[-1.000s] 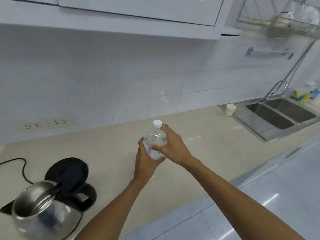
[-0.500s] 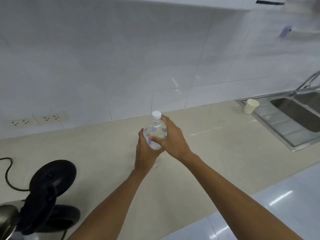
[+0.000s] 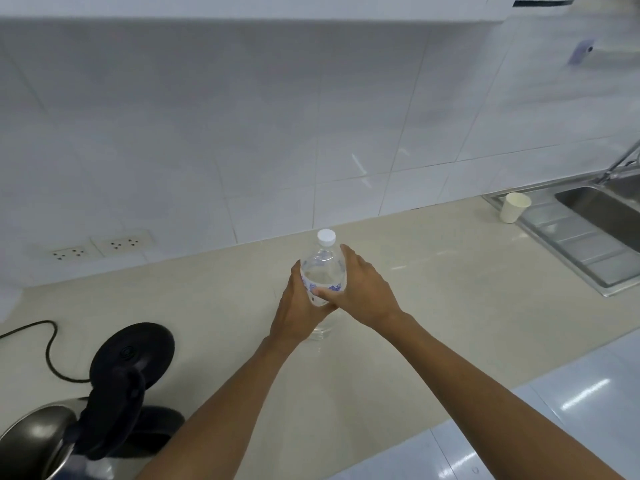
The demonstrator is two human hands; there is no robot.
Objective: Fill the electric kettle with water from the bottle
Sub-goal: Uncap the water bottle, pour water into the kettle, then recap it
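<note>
A clear plastic water bottle with a white cap stands upright on the beige counter, cap still on. My left hand wraps its left side and my right hand grips its right side, thumb across the blue label. The steel electric kettle sits at the bottom left with its black lid flipped open, and the frame edge cuts off part of it. A black cord runs off to the left.
A white paper cup stands by the steel sink at the far right. Wall sockets sit low on the tiled wall at left. The counter's front edge runs diagonally, with shiny floor tiles below it.
The view has shifted, so the kettle sits lower left and the sink nearer the right edge. Both hands stay on the bottle, which has not visibly moved on the counter.
</note>
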